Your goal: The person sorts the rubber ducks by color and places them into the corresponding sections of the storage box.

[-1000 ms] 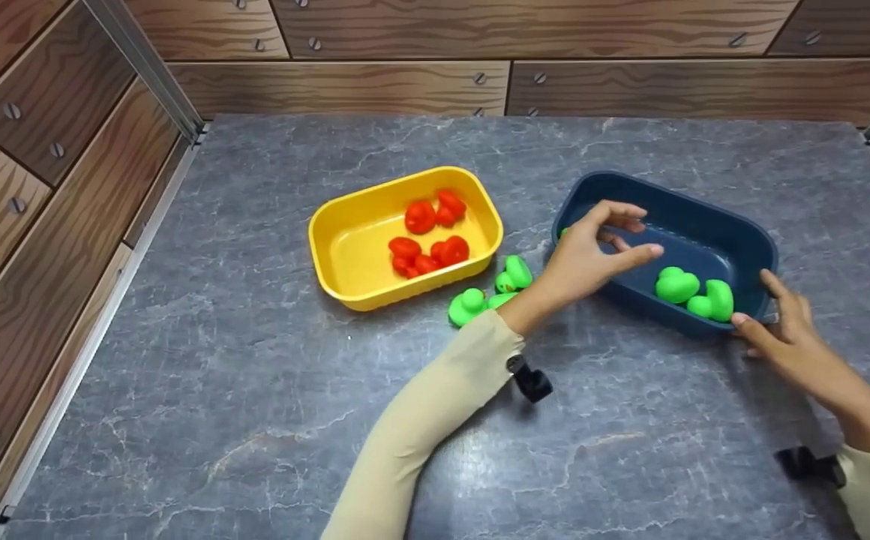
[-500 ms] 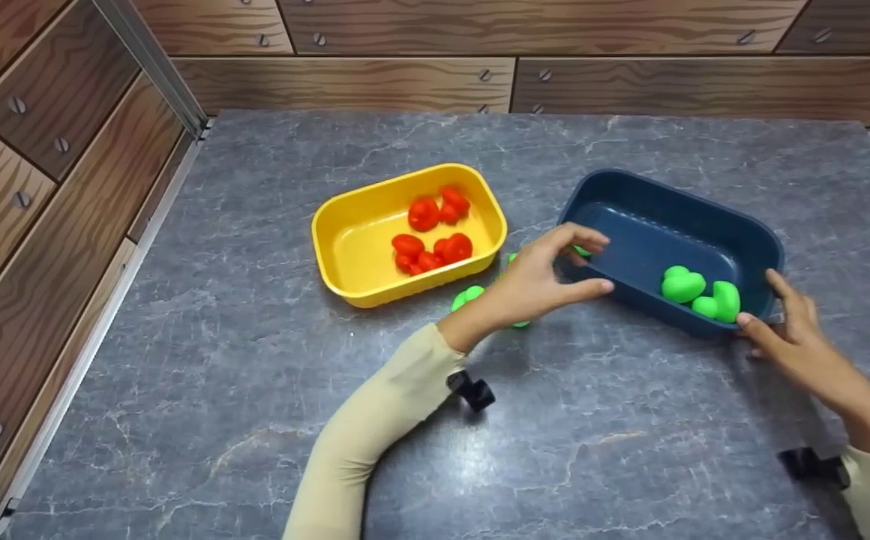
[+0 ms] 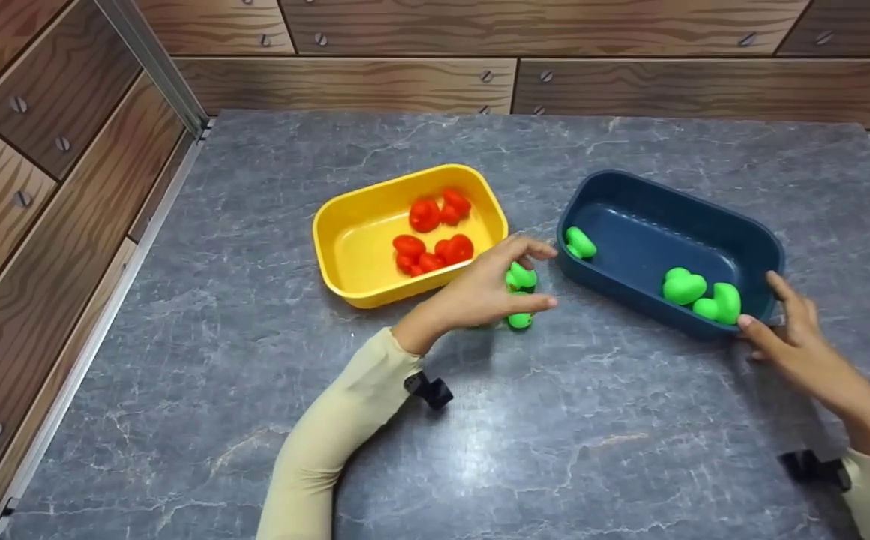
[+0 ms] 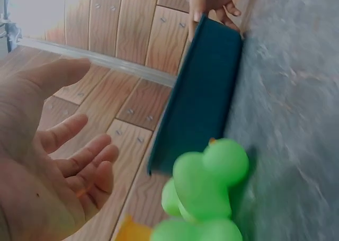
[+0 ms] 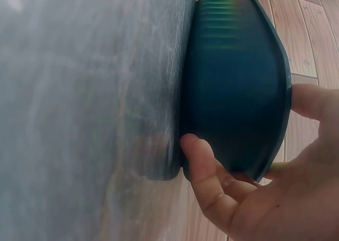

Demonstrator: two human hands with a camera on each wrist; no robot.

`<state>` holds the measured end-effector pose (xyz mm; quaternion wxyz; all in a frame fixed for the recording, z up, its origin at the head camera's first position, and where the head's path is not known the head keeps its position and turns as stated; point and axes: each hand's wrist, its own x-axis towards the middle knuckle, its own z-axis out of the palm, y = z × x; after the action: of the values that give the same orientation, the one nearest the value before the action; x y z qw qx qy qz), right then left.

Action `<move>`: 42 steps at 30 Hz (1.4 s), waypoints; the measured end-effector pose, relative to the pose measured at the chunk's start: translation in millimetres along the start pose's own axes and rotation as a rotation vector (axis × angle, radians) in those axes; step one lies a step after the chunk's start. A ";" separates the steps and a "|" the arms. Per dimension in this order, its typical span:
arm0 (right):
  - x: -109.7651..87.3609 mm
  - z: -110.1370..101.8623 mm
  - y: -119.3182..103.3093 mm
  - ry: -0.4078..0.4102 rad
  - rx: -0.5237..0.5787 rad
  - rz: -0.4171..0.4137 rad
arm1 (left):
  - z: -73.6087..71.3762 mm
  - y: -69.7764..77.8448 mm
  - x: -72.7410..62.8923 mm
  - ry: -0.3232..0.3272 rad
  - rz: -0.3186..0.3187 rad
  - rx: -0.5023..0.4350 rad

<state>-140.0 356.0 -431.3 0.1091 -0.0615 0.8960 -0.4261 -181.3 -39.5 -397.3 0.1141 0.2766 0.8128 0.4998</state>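
Note:
My left hand (image 3: 472,292) hovers with fingers and thumb spread apart, holding nothing, over the green rubber ducks (image 3: 521,276) on the table between the two bins. It partly hides them in the head view; in the left wrist view, green ducks (image 4: 204,185) sit close together below the palm. My right hand (image 3: 802,345) grips the near right corner of the dark blue bin (image 3: 667,184). In the right wrist view the thumb is at the rim and curled fingers (image 5: 204,169) lie against the outer wall. Inside that bin are three green ducks (image 3: 684,286).
A yellow bin (image 3: 352,289) holding several red rubber ducks (image 3: 424,214) stands left of the blue bin. The grey marbled table (image 3: 570,450) is bordered by wood-patterned panels (image 3: 405,82) at the back and left.
My left hand has moved left from over the blue bin to above the loose green ducks, uncovering a green duck at the bin's left end. My right hand stays on the bin.

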 end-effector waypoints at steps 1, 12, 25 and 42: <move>0.1 0.6 0.2 0.004 0.000 0.003 | -0.9 -2.4 -1.8 -0.012 -0.010 0.008; 1.9 4.4 -0.2 0.033 -0.003 0.009 | -3.4 -13.8 -9.0 -0.055 -0.053 0.228; 1.1 4.1 0.4 0.020 -0.012 0.010 | -2.5 -21.0 -6.0 -0.069 -0.078 0.335; 1.4 4.5 -0.2 0.032 0.004 0.005 | 0.6 -23.8 -3.3 -0.123 -0.172 0.573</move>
<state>-140.2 352.2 -434.2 0.0956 -0.0523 0.8968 -0.4287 -186.3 -49.1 -418.7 0.1225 0.2575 0.9327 0.2208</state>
